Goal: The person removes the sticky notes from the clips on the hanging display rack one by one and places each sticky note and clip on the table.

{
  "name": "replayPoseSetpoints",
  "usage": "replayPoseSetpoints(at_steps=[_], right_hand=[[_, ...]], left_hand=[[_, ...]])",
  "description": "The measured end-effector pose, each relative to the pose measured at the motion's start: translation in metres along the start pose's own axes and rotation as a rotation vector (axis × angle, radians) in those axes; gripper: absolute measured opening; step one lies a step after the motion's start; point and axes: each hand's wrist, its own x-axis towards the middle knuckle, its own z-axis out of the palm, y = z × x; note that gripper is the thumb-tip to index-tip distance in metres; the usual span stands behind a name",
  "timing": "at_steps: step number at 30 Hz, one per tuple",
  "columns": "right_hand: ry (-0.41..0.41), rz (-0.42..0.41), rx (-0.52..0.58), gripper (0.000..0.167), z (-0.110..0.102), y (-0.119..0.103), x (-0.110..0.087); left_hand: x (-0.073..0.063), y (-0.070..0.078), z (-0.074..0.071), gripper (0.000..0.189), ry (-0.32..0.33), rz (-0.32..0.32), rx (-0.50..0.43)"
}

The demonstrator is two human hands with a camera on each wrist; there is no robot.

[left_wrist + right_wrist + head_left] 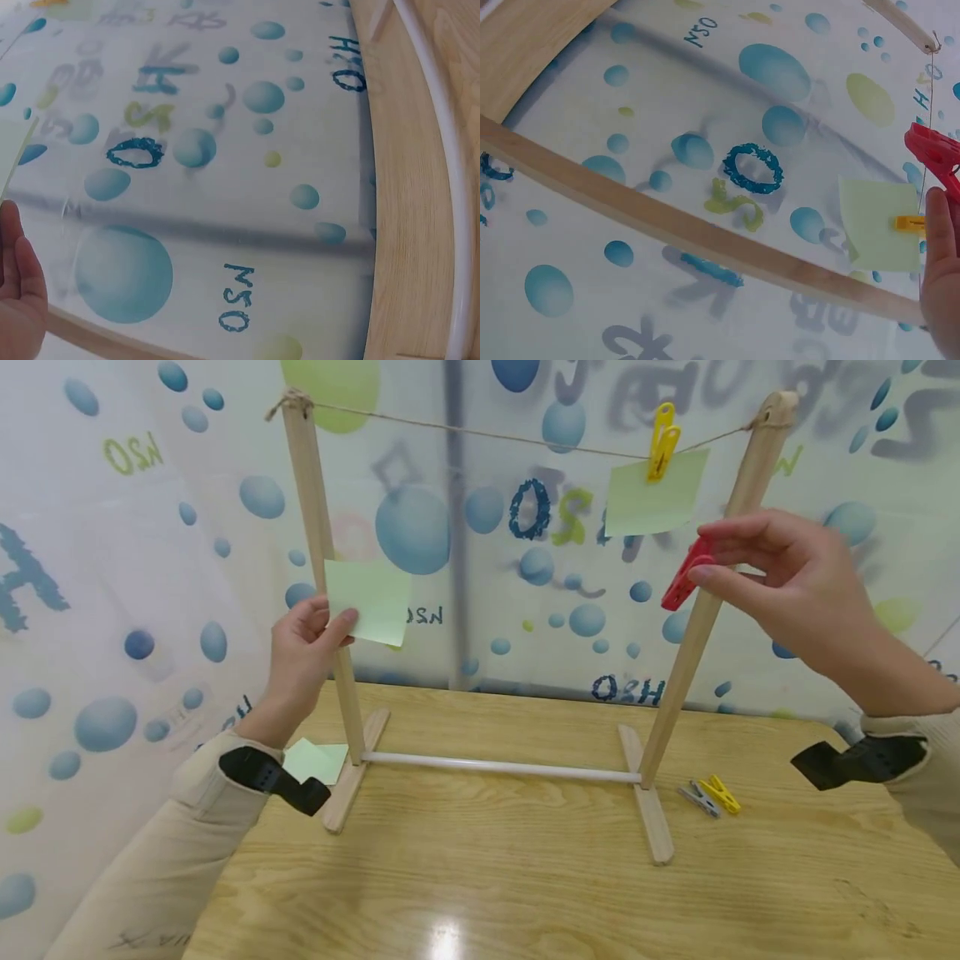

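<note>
My left hand [303, 643] pinches a pale green paper note [367, 602] between thumb and fingers, beside the left wooden post [309, 502]. In the left wrist view only part of that hand [19, 289] and a corner of the note [13, 150] show. A red clothespin [688, 575] is held between the thumb and fingers of my right hand [795, 577], near the right post [693, 635]. Above it, a yellow clothespin [663, 443] clips another green note [654, 497] to the string [480, 433] tied between the post tops.
A white rod [495, 767] joins the posts low down, above the wooden table [487, 877]. More green notes [317, 762] lie by the left foot [341, 802]. Right of the right foot [656, 835] lie a grey clothespin [701, 799] and a yellow one [722, 794]. Behind hangs a bubble-printed sheet [517, 610].
</note>
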Motion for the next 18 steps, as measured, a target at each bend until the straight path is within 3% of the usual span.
replayPoseSetpoints(at_steps=[5, 10, 18], right_hand=[[0.054, 0.023, -0.144, 0.034, -0.014, 0.010, -0.013], [0.118, 0.090, -0.200, 0.036, -0.025, 0.023, -0.030], [0.168, 0.194, -0.240, 0.037, -0.039, 0.055, -0.061]], left_hand=[[-0.003, -0.005, -0.018, 0.016, 0.065, 0.012, -0.036], [-0.009, -0.012, -0.036, 0.015, 0.163, -0.012, -0.063], [-0.015, -0.027, -0.065, 0.020, 0.202, -0.017, -0.088]])
